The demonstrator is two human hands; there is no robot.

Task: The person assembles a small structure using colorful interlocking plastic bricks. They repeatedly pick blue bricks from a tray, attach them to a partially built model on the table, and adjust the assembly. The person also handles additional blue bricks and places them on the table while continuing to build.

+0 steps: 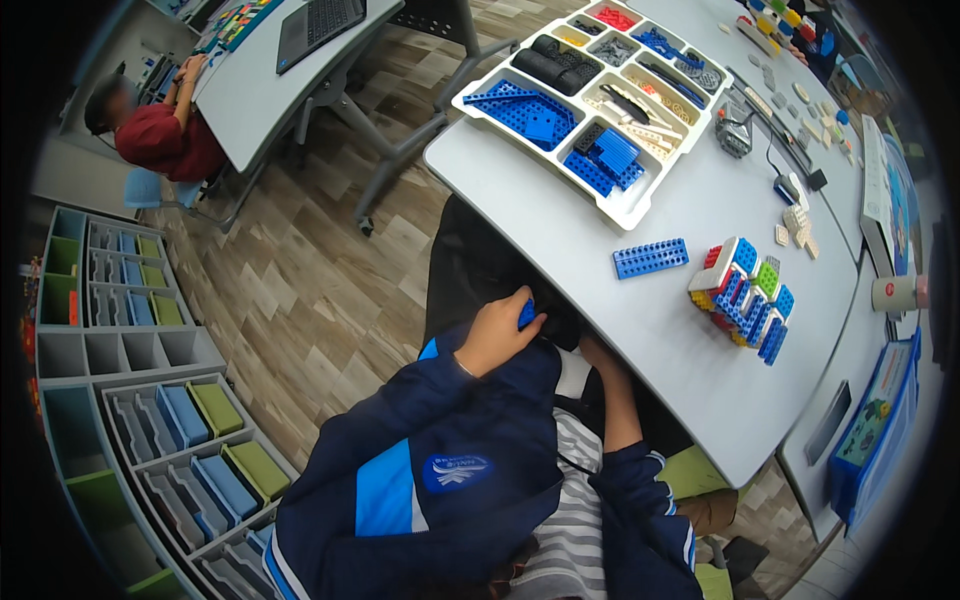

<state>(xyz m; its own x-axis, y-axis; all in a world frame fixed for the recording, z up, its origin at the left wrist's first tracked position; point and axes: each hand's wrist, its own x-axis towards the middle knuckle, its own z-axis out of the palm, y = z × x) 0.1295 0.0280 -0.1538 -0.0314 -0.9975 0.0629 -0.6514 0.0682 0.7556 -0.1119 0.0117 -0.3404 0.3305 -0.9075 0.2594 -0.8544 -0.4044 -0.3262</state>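
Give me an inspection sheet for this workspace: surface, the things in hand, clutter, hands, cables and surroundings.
Surface: grey table, curved edge.
Things in hand: small blue brick, below the table edge.
Clutter: white parts tray of blue, black and grey pieces; blue plate; multicoloured brick model; small tiles; booklet.
Hands: left hand shut on the brick; right hand mostly hidden under the table edge.
Cables: black cable near the tray.
Surroundings: wood floor, bin shelves, a seated person at another table.
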